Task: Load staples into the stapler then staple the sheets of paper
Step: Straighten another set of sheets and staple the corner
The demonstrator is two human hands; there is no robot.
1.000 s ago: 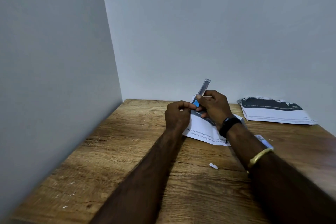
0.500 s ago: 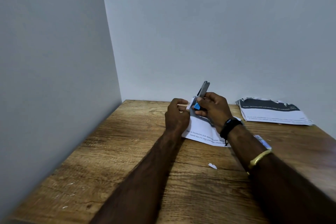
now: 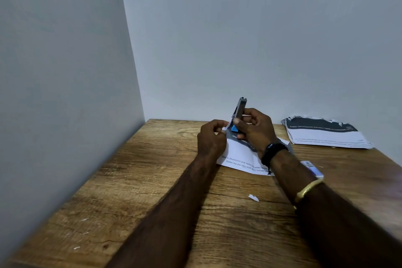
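My right hand [image 3: 255,129] grips a small stapler [image 3: 239,109] with a grey metal top and a blue part at its base, held upright at the far corner of a printed sheet of paper [image 3: 237,155]. The paper lies on the wooden table [image 3: 152,180], its far corner lifted. My left hand [image 3: 212,137] pinches that lifted corner right beside the stapler. The stapler's lower half is hidden by my fingers.
A stack of printed sheets [image 3: 326,134] with a dark band lies at the back right against the wall. A small box [image 3: 312,168] sits partly hidden behind my right forearm. A torn paper scrap [image 3: 253,197] lies near the middle. Walls close the left and back.
The stapler has tipped from leaning to more upright, and my left hand's fingers have shifted up to the paper corner next to it.
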